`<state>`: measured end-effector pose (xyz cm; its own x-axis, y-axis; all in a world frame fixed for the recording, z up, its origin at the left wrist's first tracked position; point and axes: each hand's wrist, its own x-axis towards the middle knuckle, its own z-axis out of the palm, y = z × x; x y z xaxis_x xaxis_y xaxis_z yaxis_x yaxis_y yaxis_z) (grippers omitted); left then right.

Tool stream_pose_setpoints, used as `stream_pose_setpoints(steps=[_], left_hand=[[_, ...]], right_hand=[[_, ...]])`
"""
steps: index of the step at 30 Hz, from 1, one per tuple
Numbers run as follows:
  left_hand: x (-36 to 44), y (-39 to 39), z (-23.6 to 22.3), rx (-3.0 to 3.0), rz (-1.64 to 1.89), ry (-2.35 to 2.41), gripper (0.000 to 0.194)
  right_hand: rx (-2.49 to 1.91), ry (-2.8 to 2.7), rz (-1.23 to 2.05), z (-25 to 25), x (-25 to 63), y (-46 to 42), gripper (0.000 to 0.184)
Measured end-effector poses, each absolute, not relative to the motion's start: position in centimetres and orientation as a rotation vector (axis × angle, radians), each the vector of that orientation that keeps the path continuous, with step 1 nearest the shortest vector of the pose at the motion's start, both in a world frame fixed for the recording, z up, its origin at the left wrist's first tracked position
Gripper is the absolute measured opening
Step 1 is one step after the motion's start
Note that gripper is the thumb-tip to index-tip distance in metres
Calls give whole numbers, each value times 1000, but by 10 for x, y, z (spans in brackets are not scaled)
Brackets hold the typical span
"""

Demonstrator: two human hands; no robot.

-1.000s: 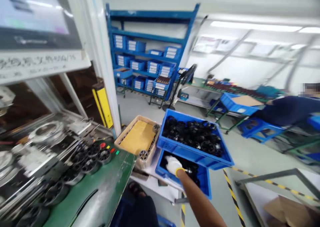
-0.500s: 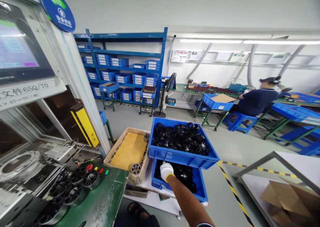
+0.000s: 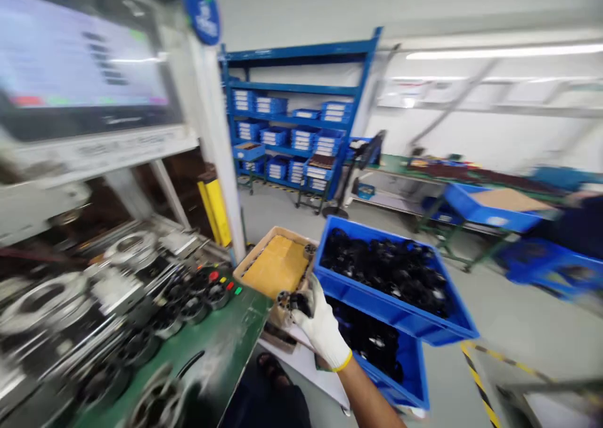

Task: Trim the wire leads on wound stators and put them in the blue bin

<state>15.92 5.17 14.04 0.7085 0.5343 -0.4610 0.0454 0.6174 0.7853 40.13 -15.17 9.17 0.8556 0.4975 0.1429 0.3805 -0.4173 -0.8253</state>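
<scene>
Your gloved right hand (image 3: 325,332) is grasping a black part (image 3: 300,303) beside the near right corner of the cardboard carton (image 3: 279,317), left of the lower blue crate (image 3: 413,366); moving it is calling for clearance there. Your left hand isn't showing, its grip unclear.

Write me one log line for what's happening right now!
right hand: gloved, holding black part | left hand: not in view | upper blue bin: full of black pieces

The small black part (image 3: 299,303), blurred and partly hidden by gloved fingers (image 3: 317,296), is held up beside the cardboard box's (image 3: 250,259) near corner.
</scene>
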Motion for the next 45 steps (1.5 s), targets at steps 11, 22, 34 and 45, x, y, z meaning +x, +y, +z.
stream_pose_setpoints(steps=[11, 22, 34, 45], left_hand=[[130, 28, 140, 702, 699, 307, 88], [79, 35, 123, 875, 973, 665, 109], [67, 28, 122, 1030, 930, 813, 107], [76, 21, 131, 1058, 779, 815, 98]], right_hand=[[-1143, -1389, 102, 157, 265, -29, 40], [-1075, -1881, 88, 136, 248, -21, 35], [-1259, -1767, 234, 138, 237, -32, 62], [-1260, -1847, 155, 126, 242, -33, 67]])
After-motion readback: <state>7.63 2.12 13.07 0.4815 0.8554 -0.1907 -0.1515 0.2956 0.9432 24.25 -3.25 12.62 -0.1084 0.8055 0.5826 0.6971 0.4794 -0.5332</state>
